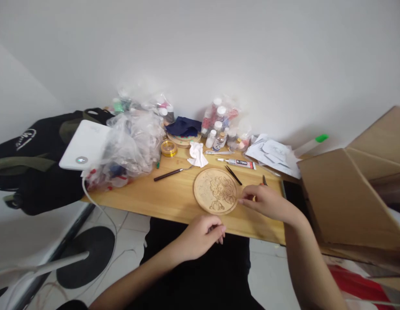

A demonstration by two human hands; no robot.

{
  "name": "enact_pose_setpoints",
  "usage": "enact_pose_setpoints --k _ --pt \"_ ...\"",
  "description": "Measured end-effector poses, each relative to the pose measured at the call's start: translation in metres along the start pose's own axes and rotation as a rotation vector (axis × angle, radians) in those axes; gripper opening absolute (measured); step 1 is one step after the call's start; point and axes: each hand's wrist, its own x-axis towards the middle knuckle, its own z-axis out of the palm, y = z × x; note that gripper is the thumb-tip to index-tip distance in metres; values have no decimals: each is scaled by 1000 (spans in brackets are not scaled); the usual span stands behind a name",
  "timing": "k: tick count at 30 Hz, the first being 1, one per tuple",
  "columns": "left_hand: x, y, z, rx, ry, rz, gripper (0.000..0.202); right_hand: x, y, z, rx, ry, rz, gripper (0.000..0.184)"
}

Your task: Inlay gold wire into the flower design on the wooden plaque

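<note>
A round wooden disc [215,191] with a carved floral pattern lies flat on the wooden table [161,198]. My right hand [266,201] rests on the table at the disc's right edge, fingers pinched together near the rim; what they hold is too small to make out. My left hand [203,234] hovers at the table's front edge just below the disc, fingers curled inward, with nothing visible in them. Black tweezers [233,175] lie by the disc's upper right.
A glue tube [238,162], a thin brown-handled tool [169,174], a crumpled tissue [198,154], a gold wire spool [169,148], small bottles [217,133] and plastic bags [132,142] crowd the back. Papers [274,155] and cardboard boxes [351,193] stand right; a black bag [35,168] left.
</note>
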Motion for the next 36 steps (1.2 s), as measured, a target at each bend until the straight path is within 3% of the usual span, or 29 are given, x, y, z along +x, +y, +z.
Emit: enact_pose_setpoints --k 2,5,8,12,17,25,30,33,36 --pt "1 -3 10 34 -8 0 30 7 8 2 -11 -45 62 25" --pt "3 -5 17 99 7 24 27 12 15 10 -48 5 205 23" --pt "4 -5 15 186 50 68 26 15 18 22 -67 60 306 25" --pt "8 -8 6 307 105 122 28 20 15 36 -76 66 337 37" --pt "9 -15 -6 413 135 139 27 21 -1 43 -171 20 421 38" --pt "15 -22 -35 492 177 63 27 0 -47 53 -297 -76 595 39" --pt "25 -13 -52 474 156 49 28 -2 -54 43 -287 -146 553 37" --pt "26 -5 -61 470 122 74 25 3 -38 26 -269 -141 547 36" --pt "27 3 -68 472 87 118 31 18 -9 3 -269 -51 570 34"
